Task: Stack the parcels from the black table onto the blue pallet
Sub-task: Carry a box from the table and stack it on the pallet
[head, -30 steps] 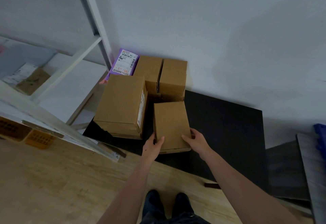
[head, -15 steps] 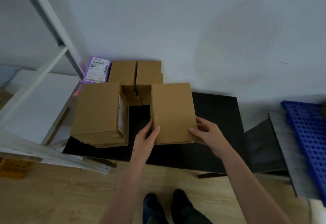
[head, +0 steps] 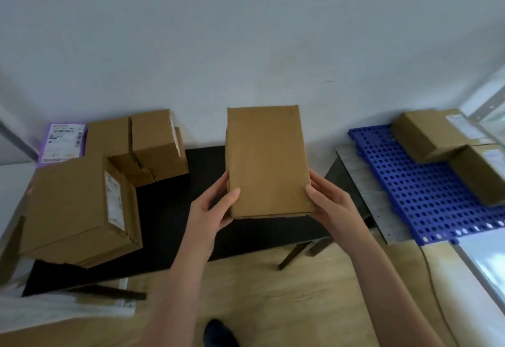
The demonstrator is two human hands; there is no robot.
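Head view: a plain cardboard parcel (head: 267,160) is held over the black table (head: 169,210), broad face up. Its long axis runs away from the person toward the pale wall, and it seems clear of the tabletop. The left hand (head: 210,210) and right hand (head: 333,204) grip its near corners, thumbs on top, fingers together along the sides. On the left, a labelled carton (head: 73,204), smaller cartons (head: 153,141) and a purple parcel (head: 62,141) crowd the table. On the right, the blue pallet (head: 426,199) carries two parcels (head: 429,136).

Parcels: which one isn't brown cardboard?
The purple parcel at the far left, behind the large brown box, with a white label on top. All other parcels in view are brown cardboard.
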